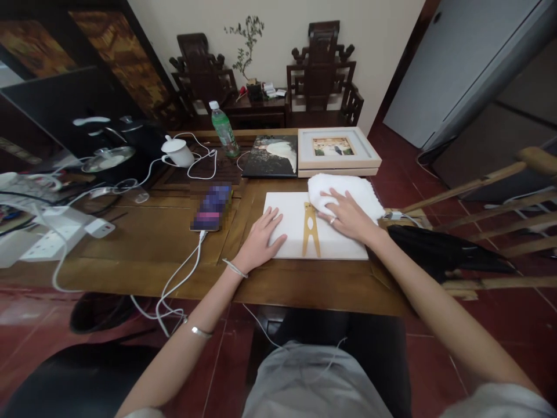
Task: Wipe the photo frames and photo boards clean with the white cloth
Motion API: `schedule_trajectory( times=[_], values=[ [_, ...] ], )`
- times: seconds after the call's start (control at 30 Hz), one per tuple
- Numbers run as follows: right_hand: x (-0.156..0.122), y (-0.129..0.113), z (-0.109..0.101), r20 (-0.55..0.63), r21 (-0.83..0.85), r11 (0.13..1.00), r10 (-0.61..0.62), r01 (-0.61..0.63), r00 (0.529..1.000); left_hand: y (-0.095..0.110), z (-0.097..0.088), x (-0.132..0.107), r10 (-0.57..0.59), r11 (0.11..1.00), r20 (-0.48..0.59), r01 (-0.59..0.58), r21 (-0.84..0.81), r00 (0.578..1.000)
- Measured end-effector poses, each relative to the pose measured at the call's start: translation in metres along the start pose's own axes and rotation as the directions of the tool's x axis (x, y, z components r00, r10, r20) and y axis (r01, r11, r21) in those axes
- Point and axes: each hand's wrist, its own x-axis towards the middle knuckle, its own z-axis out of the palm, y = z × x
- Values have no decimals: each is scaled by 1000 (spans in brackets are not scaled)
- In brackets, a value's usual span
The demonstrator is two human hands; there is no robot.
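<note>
A flat white panel (287,247) lies on the wooden table, bearing a tall gold A-shaped mark (310,232). Against its left side rests my left hand (262,239), fingers apart and the fingertips on the white surface. My right hand (346,216) presses down on a folded fluffy white cloth (363,194) at the panel's upper right. Its fingers are spread over the cloth, and a ring shows on one of them. The cloth hides that corner of the panel.
Behind the panel stand a pale framed picture (372,154) and a dark picture (256,165). A phone (212,209) with a white cable (195,255) lies to the left, near a green bottle (224,130), a lidded white cup (178,152) and a power strip (58,232). A wooden chair (478,215) stands at right.
</note>
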Motion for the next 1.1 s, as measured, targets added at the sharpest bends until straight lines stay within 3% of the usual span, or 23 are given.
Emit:
schedule_trajectory(
  times=[0.07,0.17,0.43,0.53,0.7,0.87,1.0,1.1],
  values=[
    [9,6,3,-16,-26,1000,-4,4,1000,1,0,0,-1,1000,-7,1,-13,1000],
    [-1,-2,4,-13,-68,998,-14,13,1000,1,0,0,-2,1000,-16,1,-2,1000],
    [-100,-71,-16,29,-90,985,-147,149,989,1,3,1,31,990,-10,-29,137,999],
    [-112,-76,-23,31,-53,980,-189,190,981,1,3,1,43,988,-15,-40,147,999],
    [-68,-40,-18,76,4,985,-174,174,982,-2,3,1,70,988,-20,-67,137,997],
    [3,-10,-1,117,-11,1000,2,0,993,-5,4,3,71,994,-43,-67,92,997],
    [28,-30,9,115,-20,996,84,-83,990,-7,6,3,80,996,-74,-76,54,994],
    [11,-64,12,143,-38,999,12,-7,990,-9,7,3,90,996,-88,-88,31,992]
  ],
)
